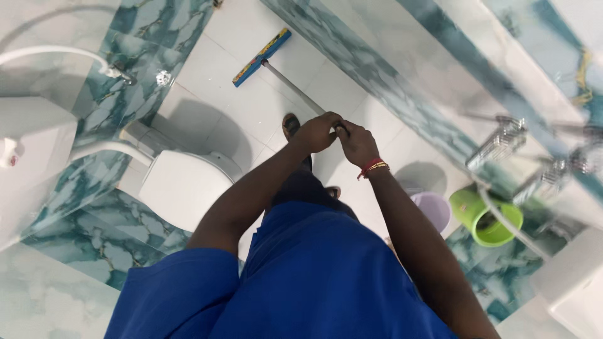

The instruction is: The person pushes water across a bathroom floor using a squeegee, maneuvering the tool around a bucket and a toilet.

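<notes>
Currently: both hands grip the squeegee pole, blade down on the floor.

Your left hand (317,133) and right hand (356,143) are wrapped tight around the pole's top end. The squeegee (262,56) blade rests on the white floor (213,81) well ahead. No wet patch can be told, so progress cannot be judged. Toilet (182,185) stands left; bucket (485,216) and mug (433,208) crowd the right.

Toilet (185,188) left of squeegee (261,57); bucket (485,216) right, on floor (220,81).
</notes>
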